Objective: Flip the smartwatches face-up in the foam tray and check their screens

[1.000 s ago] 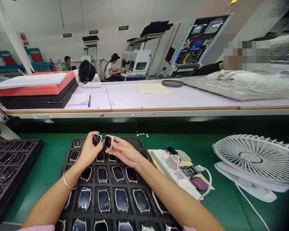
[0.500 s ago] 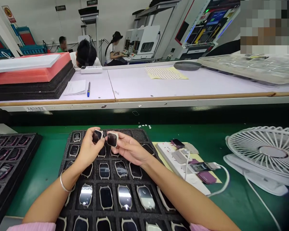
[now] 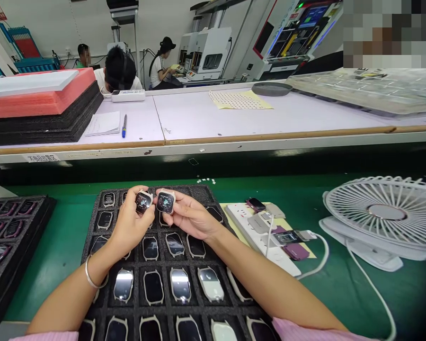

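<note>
My left hand (image 3: 134,222) is closed around a strapless smartwatch (image 3: 143,202) with a pale case and a lit screen. Beside it, my right hand (image 3: 191,215) grips a second smartwatch (image 3: 165,202), also lit and facing me. The two watches are held side by side above the far part of a black foam tray (image 3: 135,308). In the tray's compartments lie several more pale-cased watch bodies, such as a dark-screened watch (image 3: 153,287). My hands and forearms hide some of the compartments.
Another foam tray (image 3: 39,227) with purple-cased watches lies at left. To the right are a white power strip (image 3: 241,215) with cables and purple parts, and a white fan (image 3: 386,213). Beyond runs a raised shelf (image 3: 191,118) with foam stacks (image 3: 74,102), a pen (image 3: 124,126) and paper. People sit behind it.
Both watch screens were dark and now show lit graphics. My hands still hold the watches close together. The whole view has shifted slightly.
</note>
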### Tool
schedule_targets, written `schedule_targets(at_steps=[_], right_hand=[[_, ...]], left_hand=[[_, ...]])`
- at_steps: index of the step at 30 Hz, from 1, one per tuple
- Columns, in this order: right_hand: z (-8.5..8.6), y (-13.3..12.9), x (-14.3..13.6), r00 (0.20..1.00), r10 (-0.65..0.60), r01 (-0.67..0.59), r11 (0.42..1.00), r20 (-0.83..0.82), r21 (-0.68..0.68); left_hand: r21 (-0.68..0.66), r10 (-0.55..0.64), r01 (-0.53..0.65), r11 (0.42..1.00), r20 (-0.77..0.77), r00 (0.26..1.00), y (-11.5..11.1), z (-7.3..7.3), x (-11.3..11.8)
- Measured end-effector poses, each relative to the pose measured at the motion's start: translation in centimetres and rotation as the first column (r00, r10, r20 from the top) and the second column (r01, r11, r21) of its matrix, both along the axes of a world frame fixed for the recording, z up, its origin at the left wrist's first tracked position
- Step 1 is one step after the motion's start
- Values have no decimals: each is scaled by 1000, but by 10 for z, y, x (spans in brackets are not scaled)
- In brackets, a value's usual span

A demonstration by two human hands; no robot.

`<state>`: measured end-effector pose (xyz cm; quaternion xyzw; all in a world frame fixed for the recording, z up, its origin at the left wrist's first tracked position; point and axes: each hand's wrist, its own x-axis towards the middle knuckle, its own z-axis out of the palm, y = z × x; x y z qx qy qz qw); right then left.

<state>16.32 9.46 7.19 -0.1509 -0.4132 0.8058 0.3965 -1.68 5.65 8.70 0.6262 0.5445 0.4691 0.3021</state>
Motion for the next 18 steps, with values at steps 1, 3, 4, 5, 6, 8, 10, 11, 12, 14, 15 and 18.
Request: schedule_targets(at_steps=[1, 3, 4, 5, 6, 8, 10, 11, 12, 14, 15, 18], right_hand=[[0, 0, 0, 1000, 0, 0, 1000, 1, 5], [1, 0, 0, 1000, -1, 1, 1000, 4, 16], [1, 0, 0, 1000, 1, -1, 1000, 4, 22], [1, 0, 1, 1000, 2, -2, 1000, 5, 25], [1, 0, 1, 1000, 3, -3, 1000, 4, 27], [1, -1, 1, 1000, 0, 0, 1000, -1, 25], [1, -1, 1, 1000, -1, 2, 1000, -14, 24], [1, -1, 2, 1000, 1, 0, 1000, -25, 25], [0, 0, 2, 999, 7, -6, 1000, -38, 27], [0, 0, 2, 998, 19, -17, 999, -63, 32], [-1, 0, 2, 997, 23, -21, 999, -72, 33], [-2, 0, 3, 997, 35, -33, 999, -72, 34]], left_hand=[[1, -7, 7, 1000, 3, 1000, 0, 0, 1], [5, -21, 21, 1000, 12, 1000, 0, -1, 1], [7, -27, 27, 1000, 17, 999, 0, -1, 2], [8, -31, 31, 999, 20, 999, 0, 0, 2], [10, -32, 32, 999, 20, 999, 0, 0, 2], [15, -19, 19, 1000, 7, 1000, -1, 1, 2], [23, 6, -6, 1000, -2, 1000, -1, 2, 2], [26, 16, -16, 1000, 5, 1000, 0, 2, 2], [27, 19, -19, 999, 20, 1000, 0, 2, 2], [24, 9, -10, 1000, 54, 999, 1, 2, 2], [24, 4, -5, 1000, 62, 998, 1, 2, 3], [29, 10, -12, 1000, 59, 998, 1, 3, 3]])
